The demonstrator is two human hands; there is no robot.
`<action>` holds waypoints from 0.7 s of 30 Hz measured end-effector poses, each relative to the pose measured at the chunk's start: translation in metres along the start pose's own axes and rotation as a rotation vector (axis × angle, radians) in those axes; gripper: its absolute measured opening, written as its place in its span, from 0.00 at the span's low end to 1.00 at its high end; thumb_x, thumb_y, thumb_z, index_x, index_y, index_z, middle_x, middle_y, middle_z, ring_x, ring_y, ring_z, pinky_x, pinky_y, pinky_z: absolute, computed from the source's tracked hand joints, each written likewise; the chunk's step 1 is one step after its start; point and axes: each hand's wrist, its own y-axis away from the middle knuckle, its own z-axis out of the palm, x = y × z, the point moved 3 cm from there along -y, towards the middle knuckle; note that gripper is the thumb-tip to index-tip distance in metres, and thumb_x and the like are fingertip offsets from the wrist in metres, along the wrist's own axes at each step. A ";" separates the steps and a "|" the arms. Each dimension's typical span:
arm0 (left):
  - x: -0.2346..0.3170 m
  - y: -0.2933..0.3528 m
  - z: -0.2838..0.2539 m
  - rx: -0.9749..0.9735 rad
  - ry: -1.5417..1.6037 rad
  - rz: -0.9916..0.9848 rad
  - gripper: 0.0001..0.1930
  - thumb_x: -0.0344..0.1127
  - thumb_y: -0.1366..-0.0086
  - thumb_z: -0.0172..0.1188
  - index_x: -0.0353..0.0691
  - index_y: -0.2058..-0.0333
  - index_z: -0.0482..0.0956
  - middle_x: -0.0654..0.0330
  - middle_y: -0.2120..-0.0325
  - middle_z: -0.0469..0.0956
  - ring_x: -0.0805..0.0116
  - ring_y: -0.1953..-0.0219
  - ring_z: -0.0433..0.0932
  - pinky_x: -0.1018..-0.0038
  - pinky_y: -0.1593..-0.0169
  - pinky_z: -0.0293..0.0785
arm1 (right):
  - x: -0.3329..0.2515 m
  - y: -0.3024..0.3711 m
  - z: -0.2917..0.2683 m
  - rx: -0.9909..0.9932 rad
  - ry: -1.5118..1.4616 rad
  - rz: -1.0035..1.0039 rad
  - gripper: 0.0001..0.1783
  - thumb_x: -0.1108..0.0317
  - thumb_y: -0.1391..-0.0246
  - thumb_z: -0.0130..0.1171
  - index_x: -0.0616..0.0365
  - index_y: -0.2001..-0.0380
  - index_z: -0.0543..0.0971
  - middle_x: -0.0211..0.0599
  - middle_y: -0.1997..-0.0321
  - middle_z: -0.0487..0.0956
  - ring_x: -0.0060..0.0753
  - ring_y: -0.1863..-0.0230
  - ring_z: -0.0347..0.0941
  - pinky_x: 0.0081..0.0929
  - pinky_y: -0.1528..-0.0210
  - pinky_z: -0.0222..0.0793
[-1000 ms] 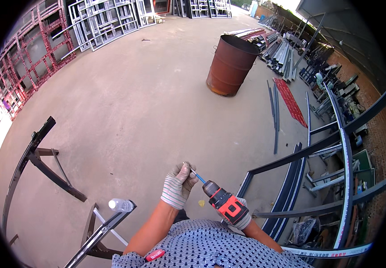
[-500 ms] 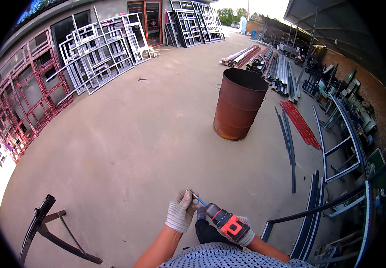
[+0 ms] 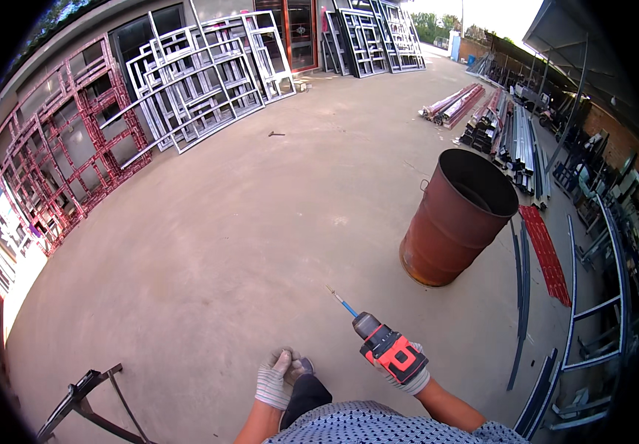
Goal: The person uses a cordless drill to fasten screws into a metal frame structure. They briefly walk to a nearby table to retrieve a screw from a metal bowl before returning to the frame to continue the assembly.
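Observation:
My right hand point(image 3: 407, 376), in a white work glove, grips a red and black cordless drill point(image 3: 389, 348). Its long blue-shanked bit point(image 3: 341, 300) points up and to the left, over the bare concrete. My left hand point(image 3: 273, 379), also gloved, hangs low by my dark trouser leg with the fingers curled; whether it holds something small I cannot tell. The two hands are apart, the left one below and left of the drill.
A rusty open steel drum point(image 3: 456, 218) stands ahead on the right. Red metal frames point(image 3: 60, 155) and grey ones point(image 3: 201, 81) lean on the left wall. Steel bars and frames point(image 3: 593, 311) lie along the right. A black metal stand point(image 3: 86, 403) is at lower left.
The view has lifted toward the yard. My left hand has let go of the drill bit and dropped away to the left; the drill now points free in my right hand.

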 end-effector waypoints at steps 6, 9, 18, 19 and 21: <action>0.031 -0.166 -0.050 0.146 0.026 -0.017 0.17 0.32 0.33 0.62 0.38 0.48 0.73 0.58 0.65 0.78 0.68 0.69 0.78 0.72 0.65 0.79 | 0.050 -0.154 0.019 0.059 0.327 -0.110 0.12 0.56 0.44 0.62 0.50 0.62 0.83 0.30 0.67 0.83 0.34 0.66 0.81 0.33 0.63 0.75; 0.076 -0.258 -0.020 0.116 0.008 -0.035 0.17 0.33 0.33 0.62 0.37 0.47 0.72 0.58 0.65 0.78 0.68 0.69 0.78 0.72 0.65 0.79 | 0.082 -0.223 0.027 0.090 0.148 0.079 0.13 0.55 0.42 0.59 0.51 0.62 0.82 0.32 0.66 0.83 0.37 0.64 0.80 0.36 0.61 0.74; 0.232 -0.515 0.128 -0.086 -0.209 0.022 0.21 0.34 0.31 0.58 0.35 0.43 0.67 0.57 0.65 0.79 0.67 0.68 0.80 0.71 0.63 0.81 | 0.199 -0.411 0.041 0.189 -0.122 0.273 0.07 0.69 0.41 0.59 0.58 0.61 0.77 0.29 0.70 0.77 0.23 0.68 0.75 0.26 0.64 0.73; 0.237 -0.543 0.134 -0.084 -0.216 0.026 0.21 0.34 0.31 0.58 0.35 0.43 0.67 0.57 0.64 0.79 0.67 0.68 0.80 0.71 0.63 0.81 | 0.210 -0.437 0.042 0.204 -0.145 0.265 0.07 0.69 0.41 0.59 0.59 0.61 0.77 0.29 0.70 0.77 0.23 0.68 0.75 0.26 0.64 0.73; 0.235 -0.592 0.135 -0.038 -0.169 0.011 0.19 0.34 0.32 0.58 0.35 0.45 0.68 0.57 0.65 0.79 0.67 0.69 0.79 0.71 0.64 0.80 | 0.236 -0.488 0.046 0.187 -0.144 0.258 0.08 0.67 0.42 0.60 0.58 0.61 0.78 0.31 0.68 0.78 0.29 0.66 0.76 0.30 0.61 0.74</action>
